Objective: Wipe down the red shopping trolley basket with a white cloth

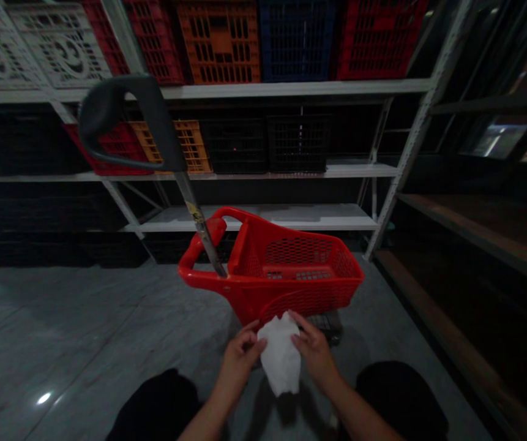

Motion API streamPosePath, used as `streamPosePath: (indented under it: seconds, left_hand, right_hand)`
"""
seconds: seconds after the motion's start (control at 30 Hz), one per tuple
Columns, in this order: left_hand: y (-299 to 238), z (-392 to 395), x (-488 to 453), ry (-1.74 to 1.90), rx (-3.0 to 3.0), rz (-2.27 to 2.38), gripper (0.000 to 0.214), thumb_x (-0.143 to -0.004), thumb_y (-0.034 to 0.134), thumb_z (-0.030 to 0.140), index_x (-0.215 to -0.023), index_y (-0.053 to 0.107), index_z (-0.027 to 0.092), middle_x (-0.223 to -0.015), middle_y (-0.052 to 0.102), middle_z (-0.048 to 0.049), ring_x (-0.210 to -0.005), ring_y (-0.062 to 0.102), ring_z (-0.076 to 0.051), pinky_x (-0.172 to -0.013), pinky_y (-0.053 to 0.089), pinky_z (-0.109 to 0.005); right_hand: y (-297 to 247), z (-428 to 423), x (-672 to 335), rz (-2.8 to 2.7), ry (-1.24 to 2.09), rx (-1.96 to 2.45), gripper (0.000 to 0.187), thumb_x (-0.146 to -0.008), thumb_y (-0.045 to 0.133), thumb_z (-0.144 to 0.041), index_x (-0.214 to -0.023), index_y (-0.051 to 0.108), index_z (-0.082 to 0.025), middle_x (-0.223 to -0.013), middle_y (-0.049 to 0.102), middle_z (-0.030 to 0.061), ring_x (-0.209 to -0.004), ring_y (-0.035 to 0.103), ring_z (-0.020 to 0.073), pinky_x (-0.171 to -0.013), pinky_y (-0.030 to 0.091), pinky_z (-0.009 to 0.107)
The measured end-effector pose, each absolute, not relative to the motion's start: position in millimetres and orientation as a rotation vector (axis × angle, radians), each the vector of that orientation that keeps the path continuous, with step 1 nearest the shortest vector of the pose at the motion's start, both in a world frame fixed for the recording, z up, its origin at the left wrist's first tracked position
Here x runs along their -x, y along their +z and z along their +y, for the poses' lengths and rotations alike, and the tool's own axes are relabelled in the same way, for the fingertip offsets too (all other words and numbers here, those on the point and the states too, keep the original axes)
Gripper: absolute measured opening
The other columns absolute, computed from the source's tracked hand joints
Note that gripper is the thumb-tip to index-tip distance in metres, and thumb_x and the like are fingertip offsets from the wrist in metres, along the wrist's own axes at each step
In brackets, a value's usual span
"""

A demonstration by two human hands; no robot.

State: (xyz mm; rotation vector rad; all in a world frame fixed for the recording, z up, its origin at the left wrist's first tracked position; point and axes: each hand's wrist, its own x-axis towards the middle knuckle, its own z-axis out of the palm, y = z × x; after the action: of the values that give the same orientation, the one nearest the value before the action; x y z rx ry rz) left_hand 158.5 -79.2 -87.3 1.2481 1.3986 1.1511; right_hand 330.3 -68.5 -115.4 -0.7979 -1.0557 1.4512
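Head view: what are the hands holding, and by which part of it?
The left hand and right hand together hold a crumpled white tissue or cloth, pinching it at its upper part from either side, with the lower part hanging free.

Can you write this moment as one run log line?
left hand: pinching white cloth | right hand: pinching cloth | nearby: red cart

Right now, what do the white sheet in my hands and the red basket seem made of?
The white sheet looks like soft paper or nonwoven wipe, matte and crumpled, though thin cloth is possible. The red basket looks like glossy moulded plastic, with a rounded rim and mesh walls.
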Motion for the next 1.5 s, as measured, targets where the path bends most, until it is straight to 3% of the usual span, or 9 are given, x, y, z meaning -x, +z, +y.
streamPosePath:
  seconds: [0.17, 0.27, 0.33, 0.57, 0.67, 0.8, 1.13, 1.3, 1.5]
  left_hand:
    - [-91.5, -83.3, -162.4, 1.184, -1.160, 1.332, 0.030, -0.065, 0.063, 0.042, -0.054, 0.050, 0.017, -0.119, 0.056, -0.0104, -0.102, 0.055, -0.025, -0.084, 0.044, -0.035]
    - [-89.0, -80.1, -158.3, 1.168, -1.369, 1.324, 0.027, -0.066, 0.062, 0.040, -0.054, 0.055, 0.017, -0.118, 0.056, -0.0108, -0.101, 0.055, -0.025, -0.086, 0.044, -0.037]
    - [-77.7, -75.8, -148.5, 1.215, -1.540, 1.389, 0.024, -0.069, 0.059, 0.041, -0.061, 0.061, 0.019, -0.115, 0.056, -0.0101, -0.103, 0.055, -0.025, -0.089, 0.043, -0.038]
    - [2.5, -29.9, -84.4, 1.645, -2.181, 1.973, 0.034, -0.071, 0.057, 0.044, -0.097, 0.058, 0.022, -0.120, 0.050, -0.0095, -0.111, 0.047, -0.026, -0.096, 0.035, -0.044]
    - [15.3, -1.3, -71.4, 1.285, -2.445, 2.226, 0.046, -0.069, 0.054, 0.053, -0.097, 0.060, 0.016, -0.107, 0.059, -0.0132, -0.105, 0.049, -0.031, -0.096, 0.030, -0.049]
    - [10.0, 17.8, -71.4, 0.833, -2.595, 2.399, 0.043, -0.077, 0.041, 0.054, -0.075, 0.066, 0.018, -0.078, 0.066, -0.0088, -0.089, 0.053, -0.028, -0.096, 0.023, -0.050]
    - [7.4, 31.4, -75.6, 0.815, -2.605, 2.508, 0.044, -0.079, 0.038, 0.048, -0.067, 0.067, 0.017, -0.071, 0.066, -0.0094, -0.082, 0.052, -0.026, -0.094, 0.023, -0.046]
    - [6.5, 40.6, -68.3, 0.807, -2.652, 2.468, 0.047, -0.080, 0.037, 0.053, -0.068, 0.067, 0.018, -0.072, 0.066, -0.0087, -0.082, 0.052, -0.025, -0.093, 0.024, -0.045]
    - [4.9, 51.2, -69.3, 0.823, -2.674, 2.434, 0.048, -0.080, 0.036, 0.055, -0.073, 0.067, 0.019, -0.073, 0.066, -0.0081, -0.083, 0.051, -0.026, -0.093, 0.023, -0.046]
  right_hand:
    - [-137.3, -68.6, -328.9, -1.263, 1.490, 0.965, 0.048, -0.052, 0.077, -0.041, -0.093, 0.068, -0.018, -0.083, 0.067, 0.0049, -0.072, 0.061, 0.0192, -0.067, 0.047, 0.032]
    - [-137.4, -59.1, -342.0, -1.463, 1.196, 1.066, 0.025, -0.054, 0.075, -0.038, -0.062, 0.066, -0.016, -0.070, 0.062, 0.0033, -0.068, 0.056, 0.0166, -0.064, 0.045, 0.028]
    - [-123.3, -43.4, -364.0, -1.485, 0.956, 1.111, 0.026, -0.057, 0.072, -0.038, -0.053, 0.060, -0.016, -0.075, 0.061, 0.0055, -0.073, 0.056, 0.0178, -0.066, 0.044, 0.028]
    - [-60.9, 22.0, -416.4, -1.403, -0.010, 1.364, 0.026, -0.074, 0.051, -0.019, -0.099, 0.057, -0.016, -0.109, 0.060, 0.0107, -0.095, 0.057, 0.0213, -0.081, 0.044, 0.034]
    - [-83.9, 31.0, -388.3, -1.717, -0.090, 1.367, 0.047, -0.074, 0.040, -0.003, -0.118, 0.052, -0.014, -0.109, 0.061, 0.0112, -0.105, 0.054, 0.0212, -0.089, 0.042, 0.035]
    - [-121.9, 32.0, -349.7, -2.020, -0.142, 1.159, 0.058, -0.078, 0.031, 0.000, -0.132, 0.039, -0.019, -0.129, 0.050, 0.0046, -0.128, 0.031, 0.0214, -0.103, 0.030, 0.045]
    - [-61.7, 45.5, -203.3, -2.047, -0.002, 0.892, 0.056, -0.078, 0.034, -0.002, -0.133, 0.038, -0.010, -0.131, 0.047, 0.0110, -0.124, 0.039, 0.0184, -0.105, 0.033, 0.038]
    - [-85.8, 51.0, -254.1, -2.131, -0.101, 0.879, 0.067, -0.071, 0.032, 0.003, -0.137, 0.031, -0.010, -0.137, 0.040, 0.0091, -0.129, 0.031, 0.0178, -0.106, 0.031, 0.038]
    - [-112.5, 60.5, -306.3, -2.006, -0.086, 1.175, 0.068, -0.069, 0.028, 0.007, -0.135, 0.035, -0.012, -0.132, 0.046, 0.0101, -0.125, 0.037, 0.0192, -0.103, 0.034, 0.043]
